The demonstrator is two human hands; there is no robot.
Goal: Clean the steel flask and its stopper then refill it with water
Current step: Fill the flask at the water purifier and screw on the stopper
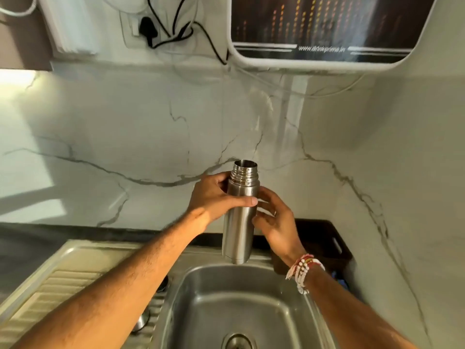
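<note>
Open flask [239,220] upright in mid-air above the sink [234,306], left hand [214,197] clamped round its shoulder, right hand [274,222] loosely cupping the side with fingers apart; smooth steel likely slips if wet, dropping into the basin.

Two bare forearms reach forward from the bottom corners, converging at centre. The left hand [216,195] is curled closed around the steel flask [239,217] — thumb laid across its front, fingers wrapped behind. The right hand [274,220] cups the opposite side, fingers spread and touching it. A beaded bracelet [304,270] circles the right wrist.
</note>
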